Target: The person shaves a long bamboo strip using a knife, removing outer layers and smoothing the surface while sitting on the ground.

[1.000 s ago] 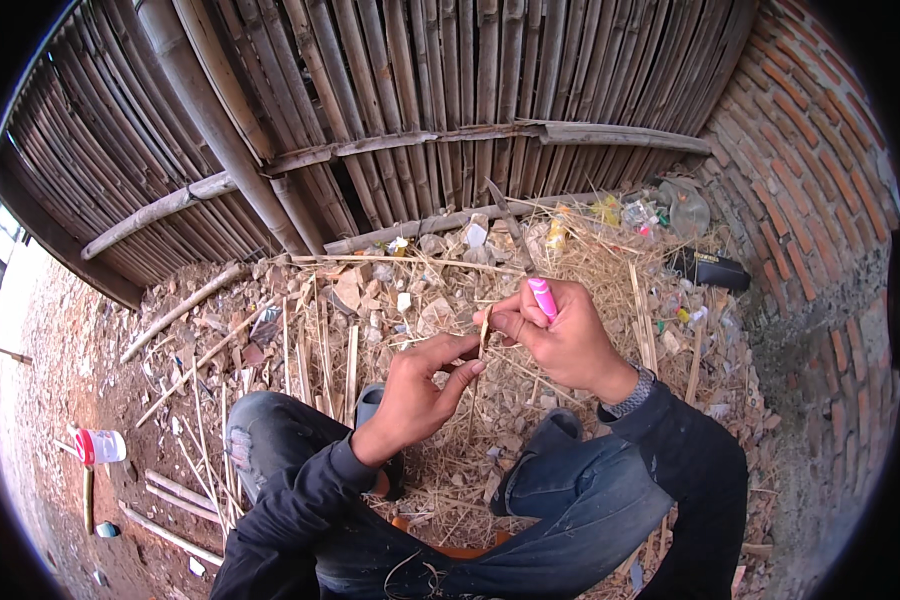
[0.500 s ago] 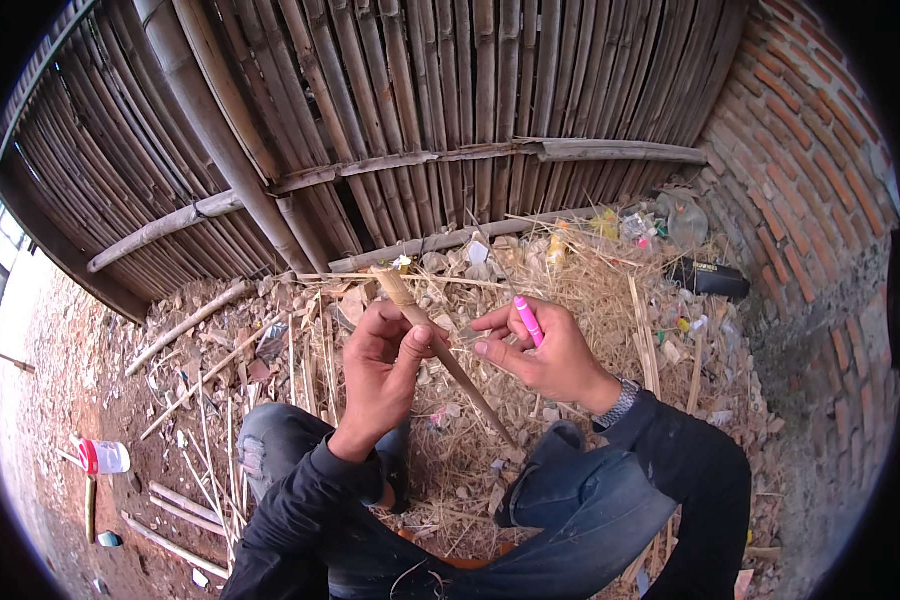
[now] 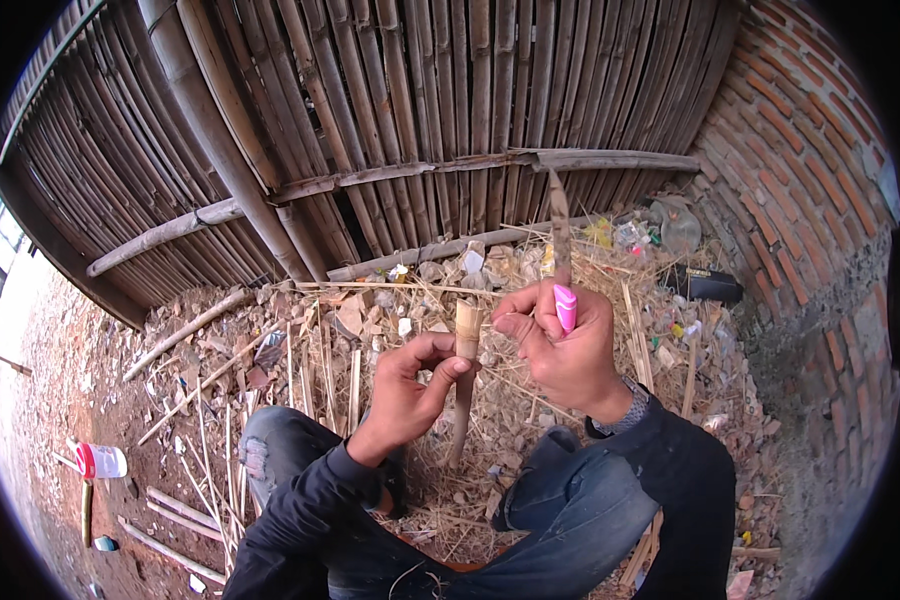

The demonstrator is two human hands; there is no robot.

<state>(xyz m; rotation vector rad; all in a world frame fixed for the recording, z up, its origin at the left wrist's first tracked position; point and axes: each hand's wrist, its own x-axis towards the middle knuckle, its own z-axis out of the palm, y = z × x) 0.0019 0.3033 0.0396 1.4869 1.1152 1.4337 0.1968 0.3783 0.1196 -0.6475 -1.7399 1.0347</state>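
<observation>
My left hand (image 3: 410, 388) pinches a bamboo stick (image 3: 468, 330) between thumb and fingers. The stick stands nearly upright in front of my knees, its upper end pale and shaved, its lower part darker and narrower. Just to the right, my right hand (image 3: 567, 345) is closed around the pink handle of a knife (image 3: 560, 235). The long stained blade points up and away, apart from the stick. Only part of the handle shows; my fingers cover the rest.
Dry shavings and stones cover the ground (image 3: 600, 300) between my legs and the bamboo wall (image 3: 450, 110). A brick wall (image 3: 820, 210) rises at right, near a black case (image 3: 705, 284). Bamboo strips (image 3: 215, 470) and a red-and-white plastic container (image 3: 102, 461) lie at left.
The bamboo stick has swung from a slant to nearly upright, and my left hand has shifted right. My right hand has turned and moved slightly right; the knife blade now shows its broad side.
</observation>
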